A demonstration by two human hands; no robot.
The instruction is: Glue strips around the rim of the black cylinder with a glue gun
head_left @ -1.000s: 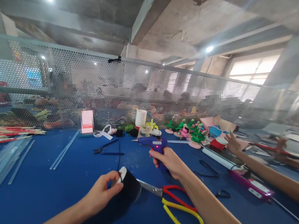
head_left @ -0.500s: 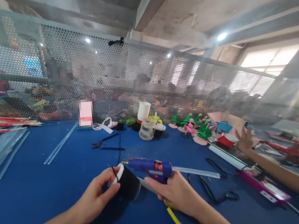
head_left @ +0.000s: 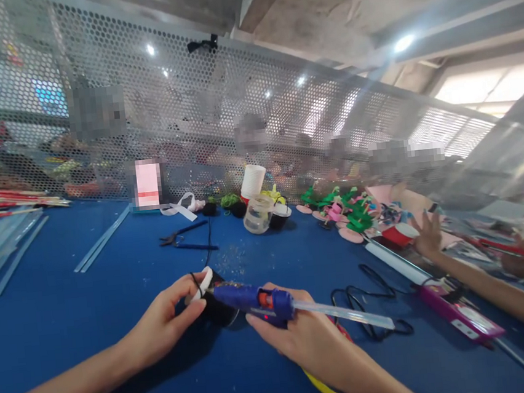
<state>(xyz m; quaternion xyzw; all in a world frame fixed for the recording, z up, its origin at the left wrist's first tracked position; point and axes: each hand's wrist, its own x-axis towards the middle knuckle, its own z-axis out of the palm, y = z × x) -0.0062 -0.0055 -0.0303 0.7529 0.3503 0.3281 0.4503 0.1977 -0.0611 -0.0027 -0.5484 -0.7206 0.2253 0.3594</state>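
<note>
Glue gun [head_left: 248, 298] lowered to cup [head_left: 220, 312] | right hand [head_left: 308, 334] clasps it | left hand [head_left: 174, 313] pinches rim [head_left: 207, 279] | contact unclear

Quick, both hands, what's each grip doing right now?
Left hand: closed, pinching the black cup at its white rim.
Right hand: closed, holding the blue glue gun.

I can't make out any lettering; the white label [head_left: 464, 328] on the purple power strip [head_left: 448, 309] is too small.
</note>
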